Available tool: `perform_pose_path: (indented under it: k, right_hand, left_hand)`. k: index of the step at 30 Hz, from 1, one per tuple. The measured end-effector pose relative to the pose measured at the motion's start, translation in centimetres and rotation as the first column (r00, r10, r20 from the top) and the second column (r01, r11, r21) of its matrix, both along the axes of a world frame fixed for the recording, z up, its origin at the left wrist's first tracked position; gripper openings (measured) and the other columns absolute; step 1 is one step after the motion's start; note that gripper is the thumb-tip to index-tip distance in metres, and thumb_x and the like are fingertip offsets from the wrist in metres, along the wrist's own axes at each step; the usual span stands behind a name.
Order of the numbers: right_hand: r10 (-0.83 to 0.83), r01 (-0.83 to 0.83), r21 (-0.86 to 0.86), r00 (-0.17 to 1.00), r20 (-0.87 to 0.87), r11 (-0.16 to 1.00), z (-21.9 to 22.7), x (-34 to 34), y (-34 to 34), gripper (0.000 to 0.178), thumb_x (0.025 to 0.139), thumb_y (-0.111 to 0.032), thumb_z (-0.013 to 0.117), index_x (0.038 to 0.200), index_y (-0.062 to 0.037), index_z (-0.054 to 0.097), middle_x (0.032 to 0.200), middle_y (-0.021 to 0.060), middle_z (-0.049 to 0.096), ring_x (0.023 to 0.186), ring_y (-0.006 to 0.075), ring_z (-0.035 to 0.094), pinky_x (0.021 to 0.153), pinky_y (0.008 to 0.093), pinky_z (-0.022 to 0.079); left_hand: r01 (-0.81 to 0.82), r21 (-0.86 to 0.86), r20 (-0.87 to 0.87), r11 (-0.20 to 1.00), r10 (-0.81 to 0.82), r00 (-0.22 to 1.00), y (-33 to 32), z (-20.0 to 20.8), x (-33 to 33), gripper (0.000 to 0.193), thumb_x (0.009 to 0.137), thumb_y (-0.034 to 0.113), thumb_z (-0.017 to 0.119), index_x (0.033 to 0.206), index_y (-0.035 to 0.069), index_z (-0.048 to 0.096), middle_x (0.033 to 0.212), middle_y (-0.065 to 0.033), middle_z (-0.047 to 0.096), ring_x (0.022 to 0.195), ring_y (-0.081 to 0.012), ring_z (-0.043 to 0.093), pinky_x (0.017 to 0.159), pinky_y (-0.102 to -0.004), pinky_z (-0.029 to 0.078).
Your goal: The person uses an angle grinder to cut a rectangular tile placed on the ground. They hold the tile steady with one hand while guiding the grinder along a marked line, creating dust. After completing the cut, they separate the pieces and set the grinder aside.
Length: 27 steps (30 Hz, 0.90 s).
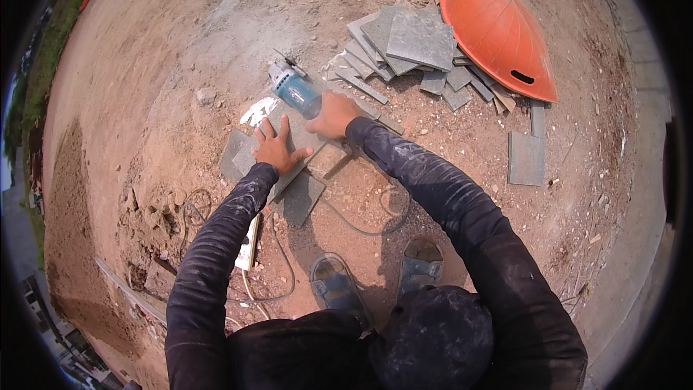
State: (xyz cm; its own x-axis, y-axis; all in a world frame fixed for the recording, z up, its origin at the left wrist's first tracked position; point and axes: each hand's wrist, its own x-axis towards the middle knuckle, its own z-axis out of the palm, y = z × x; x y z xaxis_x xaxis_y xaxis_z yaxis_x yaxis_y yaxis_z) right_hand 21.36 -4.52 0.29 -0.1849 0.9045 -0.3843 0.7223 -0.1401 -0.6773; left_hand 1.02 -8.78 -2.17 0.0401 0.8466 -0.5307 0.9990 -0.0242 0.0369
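Note:
In my right hand (337,115) is a teal angle grinder (297,94), gripped round the rear of its body. Its grey head and cutting disc point away from me, toward the far left. My left hand (278,146) lies with fingers spread on a grey tile (304,135), left of the grinder and close to its body. Other tile pieces (302,201) lie under and beside that tile. Whether the disc touches the tile is hard to make out.
Beyond my right hand lies a heap of grey tiles (419,36), with an upturned orange basin (498,32) against it. One tile (526,159) sits apart at the right. A cord (292,274) and a white power strip (249,242) lie left of my feet, on dusty ground.

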Motion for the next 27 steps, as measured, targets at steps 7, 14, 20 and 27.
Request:
perform_pose_path:
  k: [7,14,20,27]
  right_hand:
    - [0.005,-0.005,-0.008,1.000,-0.011,1.000,0.0,0.0,0.0,0.066,0.061,-0.039,0.073,0.106,0.0078,0.063,0.102,0.0277,0.067,0.096,0.0405,0.066,0.086,0.0413,0.052]
    - [-0.009,0.009,-0.014,1.000,-0.011,1.000,0.0,0.0,-0.3,0.066,0.061,-0.039,0.073,0.107,0.0074,0.063,0.103,0.0278,0.066,0.097,0.0405,0.065,0.087,0.0414,0.052]
    - [0.000,-0.002,-0.082,1.000,-0.019,0.997,-0.2,0.5,-0.4,0.073,0.062,-0.039,0.075,0.116,0.0048,0.056,0.113,0.0264,0.063,0.108,0.0399,0.061,0.093,0.0438,0.050]
    - [0.011,-0.012,-0.082,1.000,-0.013,0.997,0.5,0.9,-1.1,0.075,0.063,-0.040,0.075,0.118,0.0057,0.054,0.114,0.0273,0.062,0.108,0.0409,0.061,0.094,0.0438,0.050]
  left_hand:
    - [0.005,0.012,-0.006,1.000,-0.005,1.000,0.0,-0.1,-0.2,0.114,0.067,0.079,0.063,0.154,0.026,0.012,0.157,-0.0277,0.003,0.142,-0.0527,0.010,0.098,-0.0745,0.030]
    - [0.021,0.028,-0.008,0.999,-0.021,1.000,-0.1,-0.3,-0.5,0.114,0.067,0.079,0.063,0.154,0.026,0.012,0.156,-0.0282,0.003,0.141,-0.0529,0.010,0.097,-0.0743,0.030]
    - [0.100,0.028,-0.039,0.995,-0.099,0.994,0.1,0.3,0.0,0.117,0.068,0.081,0.059,0.154,0.016,0.014,0.150,-0.0397,0.011,0.135,-0.0625,0.014,0.110,-0.0574,0.026]
    - [0.035,0.020,0.017,0.999,-0.036,0.999,0.2,-0.1,-0.7,0.116,0.067,0.080,0.061,0.154,0.025,0.010,0.156,-0.0292,0.004,0.141,-0.0535,0.011,0.097,-0.0736,0.032]
